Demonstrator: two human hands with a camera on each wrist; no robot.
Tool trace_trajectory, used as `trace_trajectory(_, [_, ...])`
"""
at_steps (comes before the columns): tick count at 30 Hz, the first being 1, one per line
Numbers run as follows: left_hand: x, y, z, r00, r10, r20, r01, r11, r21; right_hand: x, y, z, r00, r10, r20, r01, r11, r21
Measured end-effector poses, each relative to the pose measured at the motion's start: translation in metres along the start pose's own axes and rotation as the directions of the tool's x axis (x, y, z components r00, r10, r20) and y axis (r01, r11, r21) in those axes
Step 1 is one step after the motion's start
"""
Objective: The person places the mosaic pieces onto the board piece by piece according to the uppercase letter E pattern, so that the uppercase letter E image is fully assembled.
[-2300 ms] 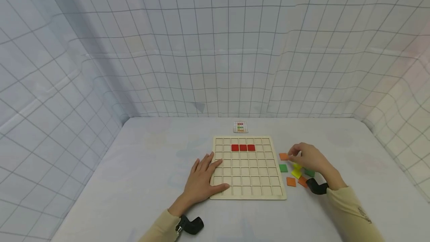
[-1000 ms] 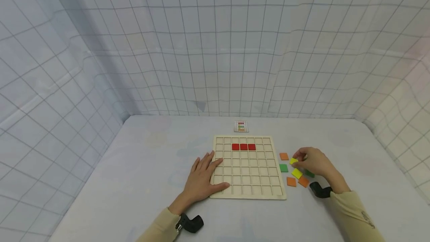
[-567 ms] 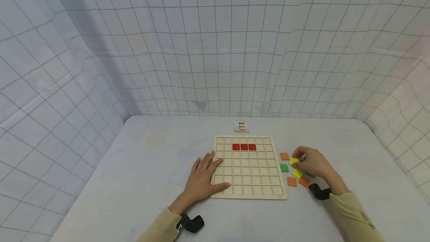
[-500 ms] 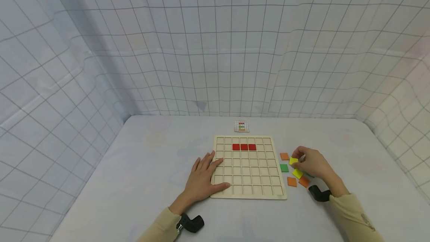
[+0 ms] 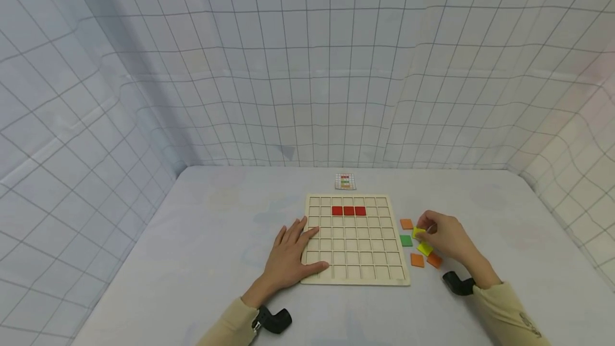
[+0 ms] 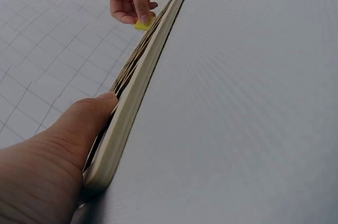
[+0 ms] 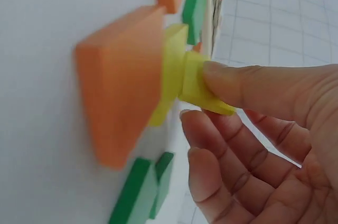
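My left hand [image 5: 288, 260] lies with spread, straight fingers over the left edge of a pale gridded board [image 5: 355, 242]; its thumb [image 6: 79, 129] rests on the board in the left wrist view. Three red square tiles [image 5: 348, 211] sit side by side in the board's second row from the far side. Right of the board, my right hand [image 5: 447, 236] pinches a yellow square tile [image 7: 198, 84] between thumb and fingers, tilted. Beside it is a second yellow tile [image 5: 425, 249]; in the right wrist view the two appear to meet or overlap.
Around the right hand lie orange tiles [image 5: 417, 260] and a green tile [image 5: 405, 241]. More green tiles [image 7: 132, 192] show in the right wrist view, hidden in the head view. A small patterned card [image 5: 345, 181] lies beyond the board. Gridded cloth [image 5: 307, 95] surrounds the table.
My right hand has gone from beside the far orange tile to a yellow tile and now pinches it. That tile has lately shifted slightly toward me. The left hand stays put.
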State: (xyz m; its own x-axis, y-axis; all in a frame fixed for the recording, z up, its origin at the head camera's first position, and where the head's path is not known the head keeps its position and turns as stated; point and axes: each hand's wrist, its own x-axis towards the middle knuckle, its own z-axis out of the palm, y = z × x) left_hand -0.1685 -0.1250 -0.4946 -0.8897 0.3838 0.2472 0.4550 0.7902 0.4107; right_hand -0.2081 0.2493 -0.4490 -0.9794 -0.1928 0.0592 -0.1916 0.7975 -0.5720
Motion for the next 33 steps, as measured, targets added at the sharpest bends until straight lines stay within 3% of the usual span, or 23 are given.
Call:
trace_trajectory(9, [0.000,-0.002,0.001,1.000,-0.008,0.002,0.008,1.000,0.002,0.012,-0.026,0.015,0.984,-0.166,-0.058,0.170,0.982,0.081])
trace_trajectory(14, [0.000,-0.001,0.001,1.000,-0.011,0.008,0.011,1.000,0.003,0.024,-0.045,0.032,0.968,-0.249,-0.039,0.252,0.959,0.131])
trace_trajectory(24, [0.001,0.000,0.000,1.000,-0.013,0.009,0.012,1.000,0.013,0.050,-0.080,0.059,0.940,-0.341,0.024,0.328,0.919,0.219])
trace_trajectory(33, [0.001,0.000,0.001,1.000,-0.009,0.000,0.009,1.000,0.009,0.067,-0.100,0.076,0.929,-0.356,0.095,0.330,0.919,0.218])
